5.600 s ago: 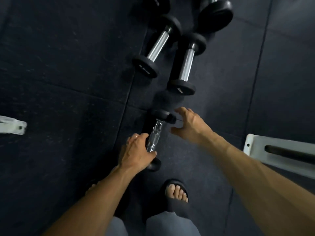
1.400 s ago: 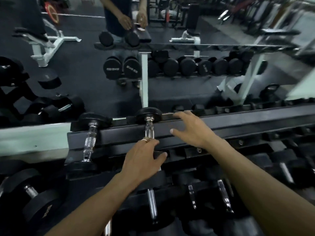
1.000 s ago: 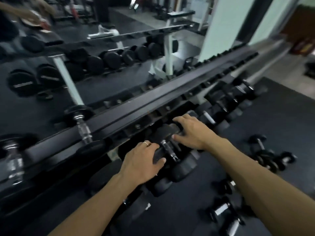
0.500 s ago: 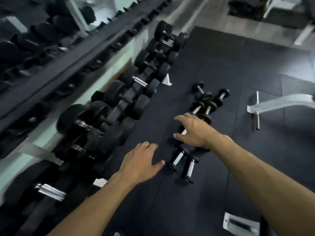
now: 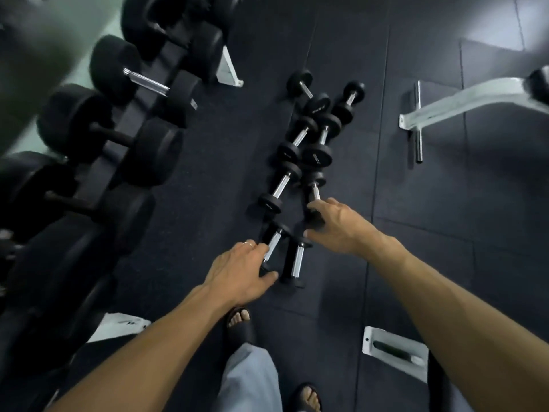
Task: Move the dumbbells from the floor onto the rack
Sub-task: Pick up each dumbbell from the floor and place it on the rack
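On the far left the rack (image 5: 98, 162) is carrying big black dumbbells, blurred at the edge of the view. To its right, on the dark rubber floor (image 5: 445, 233), a row of small dumbbells is lying in a loose line running from near to far.

The left hand (image 5: 237, 272) is reaching down over the nearest left dumbbell (image 5: 271, 245); its fingers are loosely spread and holding nothing, though the fingertips look to be just touching the chrome handle. Just beside it the nearest right dumbbell (image 5: 295, 260) is lying parallel, untouched. The right hand (image 5: 338, 224) is hovering with its fingers spread and nothing in it, over the near end of the next dumbbell (image 5: 313, 188), whose near head it is hiding.

These are likely rigid and dense yet light enough for one hand each, judging by their small heads. The round heads are probably going to roll if nudged. The smooth-looking chrome may be slippery, so a full wrap round the middle of the handle, between the two heads, seems the surest hold.

Each one is showing a bright chrome bar between two matt black round heads; further ones carry faint lettering, too small to read.
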